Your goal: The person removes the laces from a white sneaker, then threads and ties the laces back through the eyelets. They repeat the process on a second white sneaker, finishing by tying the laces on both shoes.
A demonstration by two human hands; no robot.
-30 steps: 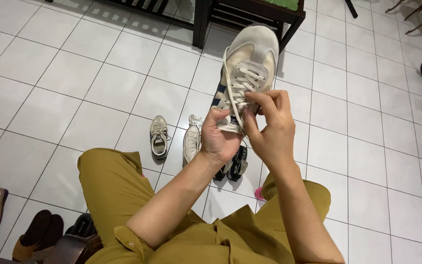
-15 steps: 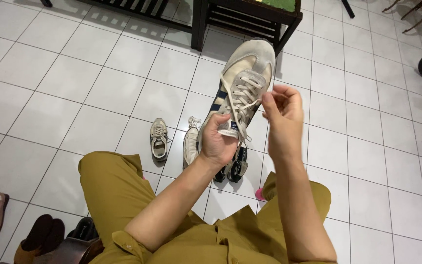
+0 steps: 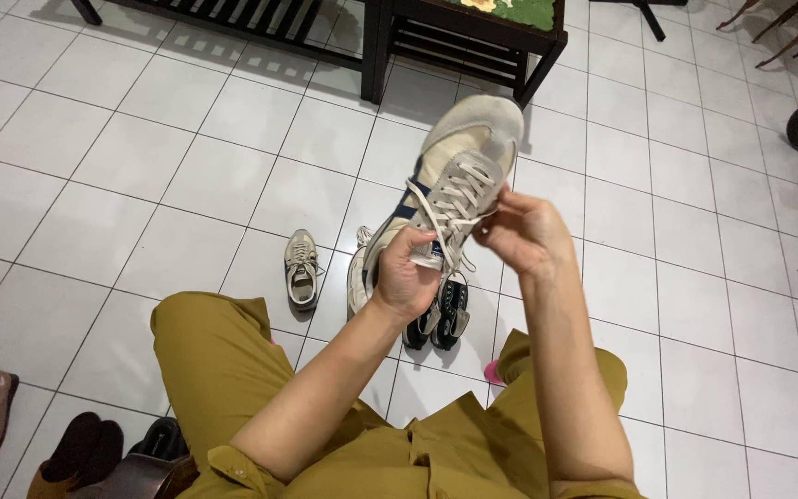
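A cream canvas sneaker with white laces and a navy side stripe is held up at frame centre, gripped at its heel end by the closed left hand. A lace is pinched by the right hand.

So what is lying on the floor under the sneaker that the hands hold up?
Under the raised cream sneaker, a pair of small black shoes shows on the white tile floor, and a pale shoe beside it. The left hand covers part of both.
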